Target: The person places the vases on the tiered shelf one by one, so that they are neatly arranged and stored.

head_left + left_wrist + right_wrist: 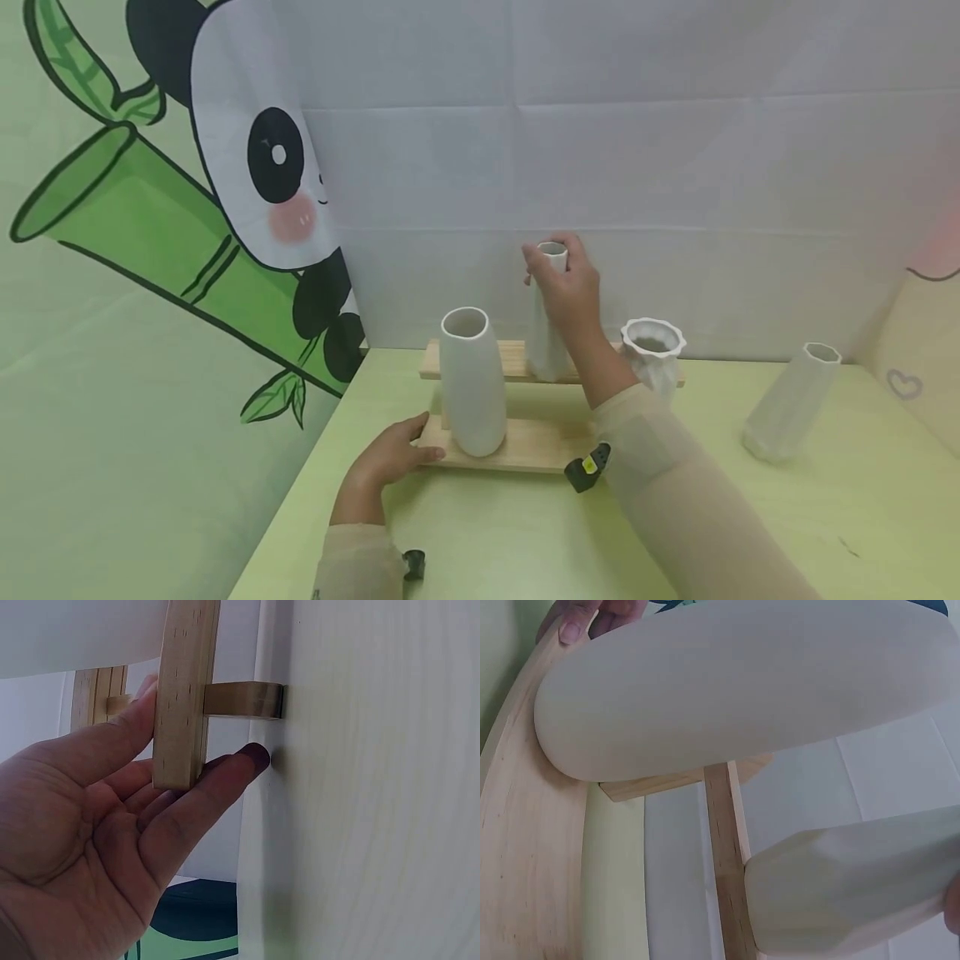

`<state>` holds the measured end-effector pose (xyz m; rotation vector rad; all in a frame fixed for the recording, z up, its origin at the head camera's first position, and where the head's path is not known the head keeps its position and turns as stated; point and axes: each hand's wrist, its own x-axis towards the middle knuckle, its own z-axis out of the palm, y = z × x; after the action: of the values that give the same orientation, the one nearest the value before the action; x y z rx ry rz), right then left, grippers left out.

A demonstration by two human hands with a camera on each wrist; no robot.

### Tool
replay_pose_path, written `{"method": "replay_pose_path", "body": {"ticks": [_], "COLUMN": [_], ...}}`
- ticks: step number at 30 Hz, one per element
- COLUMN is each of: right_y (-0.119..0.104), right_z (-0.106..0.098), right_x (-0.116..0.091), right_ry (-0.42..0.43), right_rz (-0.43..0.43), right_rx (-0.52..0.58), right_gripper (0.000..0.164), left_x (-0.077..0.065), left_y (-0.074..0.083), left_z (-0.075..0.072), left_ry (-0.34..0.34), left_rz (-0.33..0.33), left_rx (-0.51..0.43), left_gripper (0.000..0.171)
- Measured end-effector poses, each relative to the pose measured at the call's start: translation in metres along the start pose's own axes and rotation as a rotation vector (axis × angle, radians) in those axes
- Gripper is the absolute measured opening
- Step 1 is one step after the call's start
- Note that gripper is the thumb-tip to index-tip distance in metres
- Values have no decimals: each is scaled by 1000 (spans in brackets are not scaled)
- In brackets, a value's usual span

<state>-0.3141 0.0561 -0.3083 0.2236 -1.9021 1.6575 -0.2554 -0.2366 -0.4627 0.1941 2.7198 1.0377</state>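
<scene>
A two-tier wooden stand (540,450) is on the table. My left hand (390,457) grips the left end of its lower board, the thumb on top and the fingers underneath, as the left wrist view shows at the plank (180,712). On that board a smooth, tall white vase (474,392) stands upright. Behind it, on the upper board (513,358), is a slender faceted white vase (543,346). My right hand (573,292) holds this one around its top, and its base (802,900) meets the board in the right wrist view.
To the right on the upper board sits a white vase with a scalloped rim (654,337), partly behind my right forearm. Farther right, another faceted white vase (791,408) stands on the pale table (480,533). A white cloth backdrop (637,167) hangs close behind the stand.
</scene>
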Motion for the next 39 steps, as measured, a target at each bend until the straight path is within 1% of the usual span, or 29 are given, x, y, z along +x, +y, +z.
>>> {"method": "replay_pose_path", "body": {"ticks": [7,11,14,28,33,39], "right_y": [0,-1,-1,-1,-1,-1], "right_z": [11,17,22,45,54,62], "right_x": [3,4,6,11,13,15], "right_ry": [-37,-52,-61,-132,-167,-189], "right_rz": [26,20,21,-11,-10,7], "right_rx": [35,37,50,132,138,129], "right_gripper": [43,49,50,40,43,45], "left_x": [1,2,2,1,0,0], "left_y": [-3,-3,-2,-2,-1,-1], "left_z": [0,0,-2,0,-1,0], "left_ry": [-2,0,3,1,14,5], "left_rz": [0,11,18,21,23,8], "left_rx": [-10,-24,-24,-23,-21,-29], "left_gripper": [82,82,81,79,79,82]}}
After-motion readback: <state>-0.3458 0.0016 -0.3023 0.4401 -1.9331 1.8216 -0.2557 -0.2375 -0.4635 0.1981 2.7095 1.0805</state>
